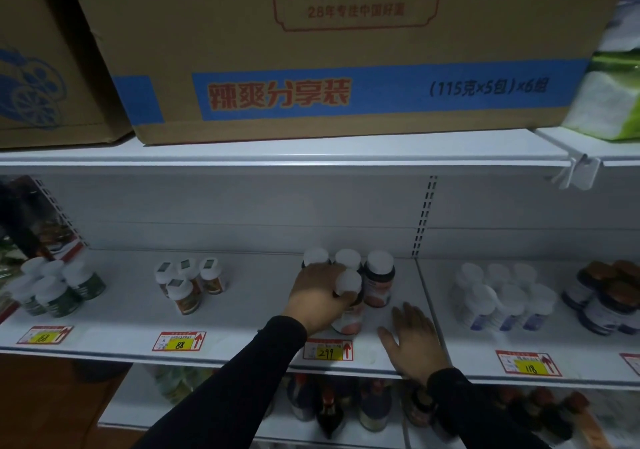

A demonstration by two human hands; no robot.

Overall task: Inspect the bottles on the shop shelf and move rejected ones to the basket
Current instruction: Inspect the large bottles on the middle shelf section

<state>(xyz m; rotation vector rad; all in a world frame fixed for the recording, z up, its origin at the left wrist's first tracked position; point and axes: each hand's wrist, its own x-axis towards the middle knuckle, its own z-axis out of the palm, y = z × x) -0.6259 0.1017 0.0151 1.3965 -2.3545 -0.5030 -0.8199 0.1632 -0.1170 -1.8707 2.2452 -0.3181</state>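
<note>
On the white shop shelf (242,331) stands a cluster of dark bottles with white caps and pink labels. My left hand (320,298) grips the front bottle (348,306) of that cluster just below its cap. Another bottle (379,282) of the same kind stands upright to its right, and two more caps show behind my hand. My right hand (414,339) rests flat on the shelf to the right of the cluster, fingers spread, holding nothing. No basket is in view.
Other bottle groups stand on the shelf: green-labelled (59,286) at far left, orange-labelled (190,284), white ones (502,296) and brown-capped jars (609,296) at right. Price tags line the front edge. Cardboard boxes (329,50) sit on the shelf above; dark sauce bottles (329,410) below.
</note>
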